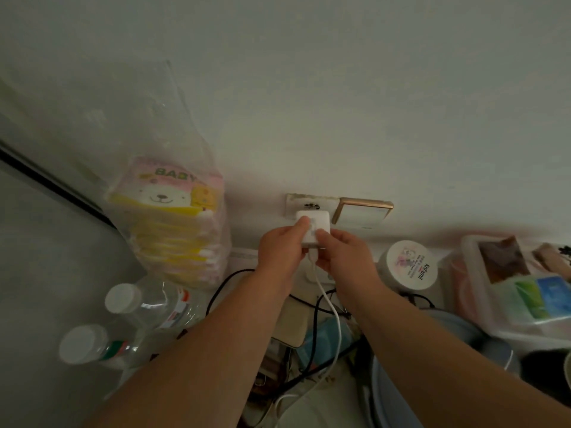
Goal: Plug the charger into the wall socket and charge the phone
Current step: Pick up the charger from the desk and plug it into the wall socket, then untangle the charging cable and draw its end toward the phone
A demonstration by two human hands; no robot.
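A white square charger [318, 222] is pressed against the wall socket [304, 202], covering its lower part. My left hand [279, 249] grips the charger's left side with the thumb on its face. My right hand [343, 253] grips its right side and lower edge. A white cable [335, 316] hangs from the charger's underside and runs down between my forearms to the cluttered surface. I cannot pick out the phone in the dim clutter below.
A gold-rimmed wall switch [363, 215] sits just right of the socket. A bagged stack of baby tissue packs [173, 223] stands at the left, two clear bottles [148, 307] below it. A white round jar [408, 264] and a plastic box [519, 285] lie right. Black cables [315, 322] tangle underneath.
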